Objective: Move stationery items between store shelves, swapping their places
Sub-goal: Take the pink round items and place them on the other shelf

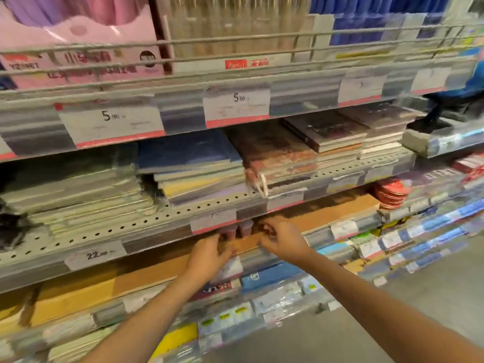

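Grey metal store shelving [183, 213] with a perforated front edge fills the view, tier upon tier, and the whole scene is smeared by motion. Take the white price tag reading 22.00 [95, 255] on the perforated shelf's lip as the landmark. Directly above it lie stacks of pale green and grey notebooks [78, 195]; up and to its right sit a blue-covered notebook stack [188, 153] and then a brown and reddish patterned notebook stack [272, 153]. Further above it, on the top tier behind wire rails, stands a pink printed display box [78, 48].

Below the tag and stretching off to its right, flat tan and orange cardboard-coloured pads [146, 276] lie on the next shelf down. Both bare arms reach in there, to the right of the tag. The left hand [207, 255] has its fingers curled forward against the edge of that lower shelf, and the right hand [282, 239] is beside it with its fingers bent in a pinch. Between and just above the two hands stand two small reddish-brown items with pale caps [237, 230], tucked under the perforated shelf's lip. Blur keeps me from telling whether either hand actually has hold of them, or what they are exactly.

Far right of the tag, lower tiers carry small blue and white packets [432, 231], with grey floor [432, 297] beneath.
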`<control>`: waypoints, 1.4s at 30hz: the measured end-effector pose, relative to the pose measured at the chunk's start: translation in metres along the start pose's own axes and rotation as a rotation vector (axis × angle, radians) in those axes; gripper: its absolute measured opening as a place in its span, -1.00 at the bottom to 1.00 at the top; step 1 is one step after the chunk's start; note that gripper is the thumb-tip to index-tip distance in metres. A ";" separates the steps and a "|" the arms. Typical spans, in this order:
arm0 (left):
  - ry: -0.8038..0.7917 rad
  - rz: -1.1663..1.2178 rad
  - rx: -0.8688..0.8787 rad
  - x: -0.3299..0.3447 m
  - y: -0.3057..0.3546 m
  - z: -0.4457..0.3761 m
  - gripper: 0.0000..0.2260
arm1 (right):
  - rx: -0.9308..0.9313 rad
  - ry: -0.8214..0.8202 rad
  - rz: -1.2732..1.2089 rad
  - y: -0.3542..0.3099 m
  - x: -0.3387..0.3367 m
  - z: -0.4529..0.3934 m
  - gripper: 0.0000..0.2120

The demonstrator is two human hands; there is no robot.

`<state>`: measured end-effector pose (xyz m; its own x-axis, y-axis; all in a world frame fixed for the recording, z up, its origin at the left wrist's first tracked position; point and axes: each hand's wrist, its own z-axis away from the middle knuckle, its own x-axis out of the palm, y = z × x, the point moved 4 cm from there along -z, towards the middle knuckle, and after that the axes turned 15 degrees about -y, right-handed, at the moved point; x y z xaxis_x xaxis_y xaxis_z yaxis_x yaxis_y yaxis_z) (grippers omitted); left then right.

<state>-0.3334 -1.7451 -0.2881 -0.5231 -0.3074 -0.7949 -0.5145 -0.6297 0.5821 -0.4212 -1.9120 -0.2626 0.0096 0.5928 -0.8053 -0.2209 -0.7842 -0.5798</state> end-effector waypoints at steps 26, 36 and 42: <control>0.143 0.226 -0.279 0.019 0.007 -0.055 -0.81 | -0.053 -0.203 0.018 0.027 0.023 -0.069 -0.67; 0.222 0.364 -0.183 0.011 0.002 -0.016 -0.82 | -0.170 -0.181 -0.127 0.018 0.019 -0.055 -0.73; 0.328 0.313 -0.193 0.003 -0.013 0.031 -0.67 | -0.417 -0.193 -0.135 -0.021 0.030 -0.042 -0.69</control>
<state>-0.3491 -1.7151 -0.2926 -0.3751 -0.6919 -0.6169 -0.2156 -0.5821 0.7840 -0.3753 -1.8855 -0.2793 -0.1792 0.6864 -0.7048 0.1807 -0.6813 -0.7094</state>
